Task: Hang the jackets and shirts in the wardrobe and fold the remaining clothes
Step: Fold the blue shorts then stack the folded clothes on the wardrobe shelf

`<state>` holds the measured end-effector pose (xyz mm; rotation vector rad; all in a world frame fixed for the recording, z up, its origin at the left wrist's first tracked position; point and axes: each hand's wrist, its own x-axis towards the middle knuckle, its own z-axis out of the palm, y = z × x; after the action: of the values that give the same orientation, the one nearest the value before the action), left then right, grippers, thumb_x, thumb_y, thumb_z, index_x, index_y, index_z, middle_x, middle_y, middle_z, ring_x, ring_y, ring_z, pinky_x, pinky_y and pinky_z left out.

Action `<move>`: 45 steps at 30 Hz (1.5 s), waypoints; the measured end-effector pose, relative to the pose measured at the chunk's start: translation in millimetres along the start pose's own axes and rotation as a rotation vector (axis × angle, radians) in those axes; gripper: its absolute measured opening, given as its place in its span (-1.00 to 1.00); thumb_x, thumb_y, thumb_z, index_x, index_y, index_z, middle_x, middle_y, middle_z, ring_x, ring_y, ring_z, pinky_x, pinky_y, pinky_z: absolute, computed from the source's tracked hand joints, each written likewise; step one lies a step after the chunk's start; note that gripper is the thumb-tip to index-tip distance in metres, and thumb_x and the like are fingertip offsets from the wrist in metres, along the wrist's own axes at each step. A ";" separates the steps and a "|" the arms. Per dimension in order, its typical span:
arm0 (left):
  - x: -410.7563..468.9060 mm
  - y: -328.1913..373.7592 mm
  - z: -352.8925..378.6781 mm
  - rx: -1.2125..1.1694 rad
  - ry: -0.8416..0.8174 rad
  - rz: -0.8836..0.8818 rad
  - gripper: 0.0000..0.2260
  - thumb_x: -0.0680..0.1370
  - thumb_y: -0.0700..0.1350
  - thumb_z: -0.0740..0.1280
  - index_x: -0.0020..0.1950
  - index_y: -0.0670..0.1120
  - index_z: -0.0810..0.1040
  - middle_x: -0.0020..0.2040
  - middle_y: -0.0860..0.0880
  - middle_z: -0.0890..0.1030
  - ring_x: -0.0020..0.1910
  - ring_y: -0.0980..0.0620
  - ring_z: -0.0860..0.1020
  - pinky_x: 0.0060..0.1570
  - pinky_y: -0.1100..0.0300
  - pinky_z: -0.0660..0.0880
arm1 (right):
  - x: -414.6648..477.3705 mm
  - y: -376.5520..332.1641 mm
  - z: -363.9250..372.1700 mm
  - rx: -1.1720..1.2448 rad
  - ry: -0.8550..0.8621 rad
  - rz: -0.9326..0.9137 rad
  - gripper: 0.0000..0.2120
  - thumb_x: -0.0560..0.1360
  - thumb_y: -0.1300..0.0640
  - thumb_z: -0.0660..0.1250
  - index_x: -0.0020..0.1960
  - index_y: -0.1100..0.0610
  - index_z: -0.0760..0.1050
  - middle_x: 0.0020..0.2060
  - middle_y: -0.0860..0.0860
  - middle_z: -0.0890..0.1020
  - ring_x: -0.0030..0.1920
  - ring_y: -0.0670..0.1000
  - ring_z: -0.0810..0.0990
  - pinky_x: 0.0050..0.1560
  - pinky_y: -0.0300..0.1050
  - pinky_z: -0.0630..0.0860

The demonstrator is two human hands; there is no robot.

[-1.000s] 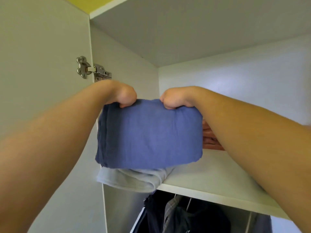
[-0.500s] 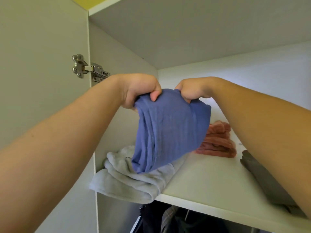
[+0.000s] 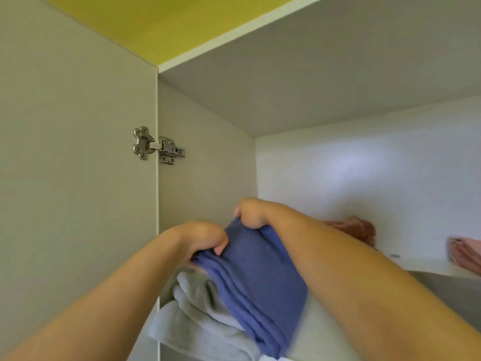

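A folded blue cloth (image 3: 263,287) lies tilted on top of a folded light grey garment (image 3: 197,321) at the left end of the wardrobe's top shelf (image 3: 315,332). My left hand (image 3: 205,239) grips the cloth's near upper edge, fingers curled over the folds. My right hand (image 3: 250,212) pinches its far upper edge, close to the wardrobe's left wall. Both forearms reach up from below and hide part of the shelf.
The open wardrobe door (image 3: 73,178) stands at the left with a metal hinge (image 3: 156,147). Folded reddish clothes (image 3: 361,229) lie at the back of the shelf, a pink item (image 3: 466,252) further right. The wardrobe's top panel (image 3: 325,74) is close overhead.
Both hands carried the blue cloth deeper onto the shelf and lowered it onto the grey garment. The view tilted upward, so the hanging clothes below dropped out of sight.
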<state>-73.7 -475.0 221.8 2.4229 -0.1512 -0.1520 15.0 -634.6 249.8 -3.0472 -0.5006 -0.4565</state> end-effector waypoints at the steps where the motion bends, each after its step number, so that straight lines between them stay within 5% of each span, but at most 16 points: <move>1: 3.2 -10.7 5.2 0.192 0.061 -0.015 -0.80 0.52 -0.27 0.20 -0.29 -0.24 0.48 -0.40 -0.17 0.53 -0.50 -0.08 0.47 -0.50 0.32 0.33 | 8.2 -8.7 19.2 -0.048 -0.010 -0.015 -0.77 0.57 0.16 0.34 0.20 0.06 0.65 0.20 0.10 0.63 0.24 0.14 0.55 0.19 -0.05 0.48; 3: 5.7 -28.1 15.7 0.467 0.157 -0.015 -0.81 0.57 -0.17 0.22 0.07 -0.24 0.56 -0.01 -0.20 0.67 -0.18 -0.10 0.63 -0.36 0.27 0.44 | 16.0 -18.1 48.8 -0.160 0.018 -0.050 -0.63 0.53 0.21 0.35 0.29 -0.06 0.56 0.30 0.05 0.49 0.37 0.13 0.38 0.33 0.08 0.35; 5: 0.4 -40.8 25.6 0.660 0.311 0.029 -0.60 0.56 -0.07 0.23 0.37 -0.17 0.40 0.31 -0.18 0.52 0.23 -0.18 0.56 0.02 0.10 0.50 | 11.4 -15.4 54.8 -0.190 0.081 -0.047 -0.54 0.50 0.20 0.35 0.36 -0.08 0.47 0.34 0.04 0.40 0.38 0.12 0.32 0.32 0.11 0.30; 8: -27.4 -41.7 47.4 0.732 0.542 0.380 -0.59 0.54 0.04 0.25 0.37 0.01 0.34 0.32 -0.07 0.43 0.31 -0.16 0.45 0.18 -0.02 0.43 | -7.0 4.8 38.7 -0.050 0.066 0.047 -0.70 0.52 0.17 0.34 0.23 -0.03 0.54 0.21 0.00 0.54 0.18 0.08 0.50 0.12 -0.02 0.46; 11: -57.6 -40.3 65.1 0.564 0.253 0.795 -0.34 0.43 0.36 0.31 0.47 0.23 0.24 0.41 0.16 0.37 0.42 0.06 0.33 0.31 0.11 0.33 | -31.3 23.9 30.3 0.139 -0.084 0.131 -0.87 0.53 0.12 0.38 0.05 0.05 0.65 0.05 0.03 0.69 0.08 0.10 0.65 0.10 0.00 0.59; 13: -66.7 -45.2 83.1 0.740 0.049 0.858 -0.01 0.28 0.48 0.40 0.56 0.31 -0.03 0.54 0.22 0.11 0.53 0.15 0.04 0.46 0.04 0.12 | -49.7 28.1 38.9 0.212 -0.217 0.180 -0.83 0.56 -0.01 0.39 0.08 0.03 0.66 0.07 0.03 0.70 0.07 0.07 0.67 0.02 -0.04 0.57; 15: -64.0 -55.0 103.9 0.965 0.030 0.812 0.17 0.30 0.34 0.53 0.57 0.30 -0.31 0.62 0.15 -0.15 0.60 0.03 -0.16 0.54 -0.18 -0.05 | -64.9 26.4 55.3 0.114 -0.320 0.192 -0.68 0.58 -0.14 0.33 0.21 0.01 0.63 0.18 0.00 0.65 0.14 0.05 0.61 0.14 -0.04 0.51; 19: -54.6 -66.5 125.1 1.095 0.236 0.895 -0.10 0.53 -0.17 0.38 0.63 0.18 -0.18 0.64 -0.01 -0.05 0.59 -0.14 0.07 0.39 -0.05 0.34 | -86.9 18.9 69.3 0.042 -0.343 0.194 -0.62 0.65 -0.04 0.24 0.37 0.15 0.50 0.29 0.13 0.57 0.26 0.17 0.54 0.18 -0.03 0.37; 24: -67.5 -74.0 93.9 0.653 0.060 0.993 -0.29 0.45 -0.25 0.23 0.57 0.17 0.24 0.45 0.18 0.41 0.40 0.15 0.39 0.28 0.42 0.29 | -127.7 17.3 39.6 0.017 -0.445 0.290 -0.56 0.64 -0.09 0.28 0.40 0.16 0.46 0.30 0.10 0.52 0.19 0.14 0.55 0.27 0.05 0.43; 27: -60.5 -81.7 75.9 0.801 0.214 0.972 -0.31 0.51 -0.29 0.24 0.57 0.20 0.25 0.40 0.14 0.49 0.34 0.07 0.48 0.27 0.16 0.44 | -156.4 24.2 21.7 0.090 -0.534 0.449 -0.66 0.62 -0.09 0.33 0.18 0.18 0.54 0.04 0.12 0.62 -0.19 0.05 0.63 -0.06 -0.05 0.56; 30: -42.6 -94.4 54.1 1.147 0.273 0.827 -0.39 0.60 -0.18 0.23 0.58 0.23 0.18 0.39 0.10 0.47 0.34 0.00 0.49 0.29 0.12 0.42 | -182.4 22.1 7.8 0.066 -0.618 0.538 -0.49 0.62 -0.20 0.27 0.28 0.22 0.54 0.01 0.14 0.67 -0.40 0.05 0.68 -0.45 -0.17 0.57; 34: -29.6 -92.0 34.4 1.339 0.208 0.662 -0.32 0.61 -0.20 0.19 0.63 0.26 0.03 0.47 0.13 0.41 0.38 -0.02 0.44 0.31 0.08 0.42 | -201.9 14.5 0.4 0.016 -0.517 0.513 -0.40 0.59 -0.35 0.18 0.25 0.17 0.53 0.09 0.14 0.69 -0.21 0.10 0.67 -0.28 -0.11 0.56; 36: -29.0 -70.5 36.5 1.030 0.362 0.668 -0.42 0.56 -0.20 0.21 0.53 0.23 0.29 0.37 0.10 0.51 0.29 -0.05 0.52 0.17 0.07 0.50 | -204.3 10.3 1.9 -0.126 -0.328 0.435 -0.39 0.61 -0.33 0.13 0.30 0.18 0.51 0.11 0.13 0.66 -0.01 0.14 0.66 -0.07 -0.03 0.57; 38: -25.4 -40.4 58.2 0.549 0.431 0.694 -0.52 0.55 -0.24 0.23 0.44 0.11 0.48 0.33 0.04 0.59 0.27 -0.05 0.56 0.17 0.16 0.48 | -202.9 5.2 10.6 -0.206 -0.229 0.414 -0.39 0.67 -0.26 0.04 0.48 0.16 0.40 0.38 0.15 0.51 0.34 0.22 0.49 0.33 0.09 0.42; 40: -24.4 -8.6 92.2 0.287 0.322 0.645 -0.59 0.65 -0.19 0.20 0.49 0.01 0.46 0.43 0.00 0.53 0.40 -0.03 0.49 0.31 0.25 0.34 | -204.5 0.2 23.5 -0.123 -0.306 0.450 -0.44 0.73 -0.13 -0.04 0.57 0.20 0.24 0.54 0.18 0.31 0.49 0.22 0.31 0.46 0.08 0.22; 45: 2.0 13.5 132.7 0.465 -0.092 0.515 -0.56 0.76 0.02 -0.05 0.63 -0.03 0.23 0.64 -0.04 0.19 0.59 -0.04 0.22 0.56 0.07 0.08 | -203.8 3.9 57.5 0.121 -0.360 0.469 -0.51 0.76 0.03 -0.11 0.64 0.18 0.03 0.60 0.20 0.16 0.53 0.24 0.23 0.49 0.09 0.16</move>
<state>-92.5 -570.7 130.7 2.7354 -0.9308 0.0105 -152.1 -697.7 136.0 -2.9861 0.1855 0.1358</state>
